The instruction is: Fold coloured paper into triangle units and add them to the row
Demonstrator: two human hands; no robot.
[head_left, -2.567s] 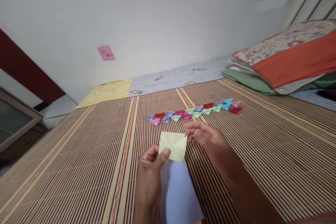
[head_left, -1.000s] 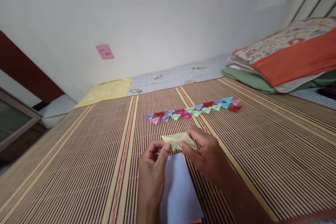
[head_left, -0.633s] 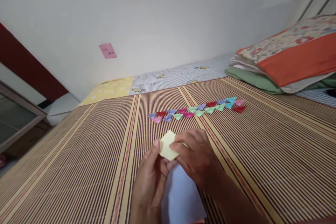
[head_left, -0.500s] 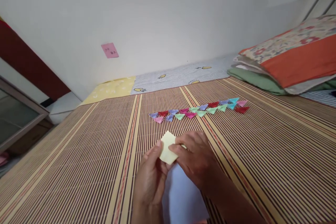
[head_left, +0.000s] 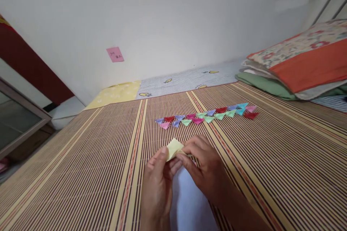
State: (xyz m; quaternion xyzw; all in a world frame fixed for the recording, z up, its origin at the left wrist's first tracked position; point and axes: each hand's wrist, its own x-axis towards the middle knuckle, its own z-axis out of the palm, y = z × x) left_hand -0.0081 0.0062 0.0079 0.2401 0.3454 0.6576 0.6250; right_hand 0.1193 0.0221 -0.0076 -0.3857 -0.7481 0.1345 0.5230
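A small pale yellow paper (head_left: 174,147) is held between both hands above the striped mat. My left hand (head_left: 158,177) pinches its left edge, with the thumb on top. At the right side, my right hand (head_left: 203,166) grips the lower right edge between thumb and fingers, where the paper looks folded over. Beyond the hands, several small folded paper triangles (head_left: 197,120) in pink, red, purple, green and blue lie in two rows. A pale bluish surface (head_left: 191,202) shows beneath the wrists.
The striped mat (head_left: 81,166) spreads across the view. Stacked bedding with an orange and floral cover (head_left: 306,66) sits at the back right. A pink note (head_left: 115,54) is on the wall, and a framed glass panel (head_left: 20,115) stands at the left.
The yellow paper's lower part has been folded up, so less of its face shows. My right thumb has moved down to its lower edge. The view has shifted slightly.
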